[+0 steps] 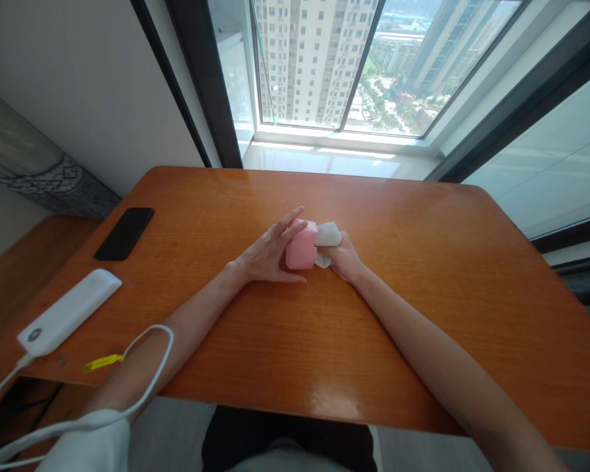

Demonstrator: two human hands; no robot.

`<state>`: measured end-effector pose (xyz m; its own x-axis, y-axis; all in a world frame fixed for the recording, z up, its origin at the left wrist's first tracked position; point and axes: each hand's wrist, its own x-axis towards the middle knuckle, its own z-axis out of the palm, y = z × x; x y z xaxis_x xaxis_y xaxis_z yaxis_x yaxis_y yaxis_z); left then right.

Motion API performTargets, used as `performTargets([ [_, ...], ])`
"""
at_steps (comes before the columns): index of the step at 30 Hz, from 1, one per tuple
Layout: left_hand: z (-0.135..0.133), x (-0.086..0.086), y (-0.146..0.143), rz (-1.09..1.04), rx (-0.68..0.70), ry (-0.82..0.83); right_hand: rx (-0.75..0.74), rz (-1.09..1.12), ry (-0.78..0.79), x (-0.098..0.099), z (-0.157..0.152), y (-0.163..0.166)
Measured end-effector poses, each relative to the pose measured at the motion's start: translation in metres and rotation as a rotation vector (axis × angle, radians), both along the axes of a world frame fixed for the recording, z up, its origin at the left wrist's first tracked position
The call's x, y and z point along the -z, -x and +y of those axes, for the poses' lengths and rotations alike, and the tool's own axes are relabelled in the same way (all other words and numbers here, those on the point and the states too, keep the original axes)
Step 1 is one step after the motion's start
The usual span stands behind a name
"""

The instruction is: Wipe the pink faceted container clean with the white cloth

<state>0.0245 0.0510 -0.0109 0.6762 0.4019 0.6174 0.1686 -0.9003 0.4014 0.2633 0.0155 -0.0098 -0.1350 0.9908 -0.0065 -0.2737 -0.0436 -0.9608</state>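
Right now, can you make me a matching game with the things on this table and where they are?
Things:
1. pink box
2. white cloth
3. black phone
4. white power bank

Places:
A. plugged into a white cable at the table's near left edge
B. lying flat at the far left
C. held by the left hand
D. gripped in the right hand

Pairs: 1-C, 2-D, 3-B, 4-A

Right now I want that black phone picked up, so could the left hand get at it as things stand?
Probably yes. The black phone lies flat on the table, on the left hand's own side, with bare wood between them. That hand would first have to let go of the pink box.
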Motion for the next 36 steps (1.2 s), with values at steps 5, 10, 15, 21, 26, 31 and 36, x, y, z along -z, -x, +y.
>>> performTargets([
  [5, 0.001, 0.000, 0.003, 0.031, -0.055, -0.058, 0.001, -0.003, 0.004, 0.000, 0.000, 0.000],
  [10, -0.006, -0.008, -0.002, -0.078, -0.110, 0.089, 0.003, 0.014, -0.006, -0.001, 0.000, 0.001],
  [15, -0.016, -0.013, -0.011, -0.086, -0.167, 0.441, -0.028, -0.025, -0.022, 0.003, 0.001, -0.001],
  [21, -0.014, -0.011, -0.007, -0.041, -0.160, 0.399, -0.013, -0.051, -0.024, 0.000, 0.000, -0.001],
  [26, -0.001, -0.009, 0.004, -0.003, 0.009, -0.030, -0.031, -0.038, -0.017, -0.001, -0.001, 0.000],
  [31, -0.003, -0.013, 0.004, 0.032, -0.041, -0.166, -0.039, -0.033, -0.037, 0.002, 0.000, -0.002],
  [36, -0.010, -0.017, -0.002, -0.017, -0.107, -0.043, -0.008, -0.155, -0.121, -0.006, -0.003, 0.000],
])
